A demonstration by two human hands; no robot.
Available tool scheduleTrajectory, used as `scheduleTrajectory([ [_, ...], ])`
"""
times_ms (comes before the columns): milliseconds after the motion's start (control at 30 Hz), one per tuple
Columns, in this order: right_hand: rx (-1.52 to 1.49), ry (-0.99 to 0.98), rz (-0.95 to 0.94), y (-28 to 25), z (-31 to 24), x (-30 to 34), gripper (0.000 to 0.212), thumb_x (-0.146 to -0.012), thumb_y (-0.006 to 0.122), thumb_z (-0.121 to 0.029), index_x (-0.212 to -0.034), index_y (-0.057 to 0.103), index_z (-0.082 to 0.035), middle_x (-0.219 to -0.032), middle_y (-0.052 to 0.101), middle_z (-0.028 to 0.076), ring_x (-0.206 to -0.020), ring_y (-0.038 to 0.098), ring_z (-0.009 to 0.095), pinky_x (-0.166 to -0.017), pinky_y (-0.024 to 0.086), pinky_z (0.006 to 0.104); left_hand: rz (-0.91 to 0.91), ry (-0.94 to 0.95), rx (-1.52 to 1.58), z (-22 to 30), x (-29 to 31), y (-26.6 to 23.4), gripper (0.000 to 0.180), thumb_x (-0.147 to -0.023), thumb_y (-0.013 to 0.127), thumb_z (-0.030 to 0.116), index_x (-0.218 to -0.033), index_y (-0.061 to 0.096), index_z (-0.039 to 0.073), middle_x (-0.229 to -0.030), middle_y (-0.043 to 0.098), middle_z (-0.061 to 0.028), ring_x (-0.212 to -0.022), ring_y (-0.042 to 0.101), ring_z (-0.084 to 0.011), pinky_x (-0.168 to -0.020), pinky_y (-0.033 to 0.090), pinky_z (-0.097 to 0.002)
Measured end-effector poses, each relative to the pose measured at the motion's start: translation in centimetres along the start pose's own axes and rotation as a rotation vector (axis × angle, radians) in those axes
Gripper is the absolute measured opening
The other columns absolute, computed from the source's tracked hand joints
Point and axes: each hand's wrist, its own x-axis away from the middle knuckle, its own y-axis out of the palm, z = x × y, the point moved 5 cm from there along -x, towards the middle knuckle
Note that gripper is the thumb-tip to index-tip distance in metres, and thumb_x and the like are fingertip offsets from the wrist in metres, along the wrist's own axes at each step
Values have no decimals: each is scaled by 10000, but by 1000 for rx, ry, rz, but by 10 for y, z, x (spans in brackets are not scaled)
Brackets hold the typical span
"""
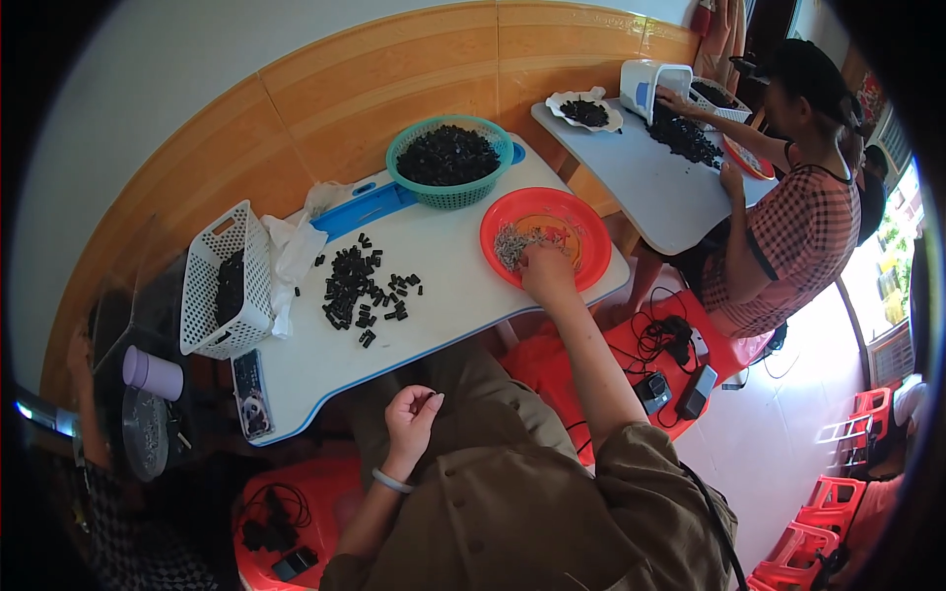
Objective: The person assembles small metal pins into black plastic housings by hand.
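Note:
My left hand [412, 422] is closed in a pinch above my lap, in front of the table edge, with the tip of a small black piece showing between thumb and finger. My right hand [548, 274] reaches into a red plastic plate [592, 231], its fingertips bent down at a heap of small silvery metal pieces [512, 243]. What those fingertips grip, if anything, is hidden. Loose black plastic pieces [347, 288] lie scattered on the white table [448, 286] to the left. Behind them stands a green basket [455, 199] filled with more black pieces.
A white basket [251, 271] and a phone [252, 394] sit at the table's left end. A blue tray [365, 210] lies by the wall. At right, a co-worker [803, 217] handles black parts at another table [645, 192]. Red stools [680, 325] hold cables and small devices.

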Motion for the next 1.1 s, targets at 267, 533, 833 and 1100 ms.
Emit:
scheduleTrajectory([
  [267, 157, 51, -65, -11, 0, 3, 158, -767, 582, -116, -883, 641, -27, -962, 614, 195, -876, 623, 366, -762, 508, 446, -8, -6, 12, -4, 0, 0, 100, -821, 697, 51, -812, 603, 20, -700, 556, 55, -611, 465, -1, -561, 387, -156],
  [533, 24, -53, 41, -16, -5, 9, 136, -756, 642, -148, -847, 628, -47, -925, 624, 168, -832, 619, 358, -726, 494, 450, -1, -10, 9, -3, -2, 3, 100, -819, 698, 53, -797, 605, 23, -675, 539, 67, -599, 445, 5, -544, 370, -154],
  [833, -121, -75, 98, -6, 10, 4, 133, -745, 649, -112, -840, 614, -25, -851, 622, 189, -821, 606, 370, -719, 478, 461, -8, -17, 9, -3, -3, 6, 106, -821, 700, 62, -796, 603, 28, -675, 531, 71, -597, 438, 7, -541, 362, -155],
  [1100, -448, -134, 254, -18, 3, 15, 106, -751, 607, 1, -855, 628, -1, -850, 639, 163, -754, 620, 304, -688, 494, 382, 9, -7, 4, 13, 1, 4, 77, -834, 684, 68, -850, 631, 15, -681, 534, 61, -588, 441, 0, -523, 362, -158],
])
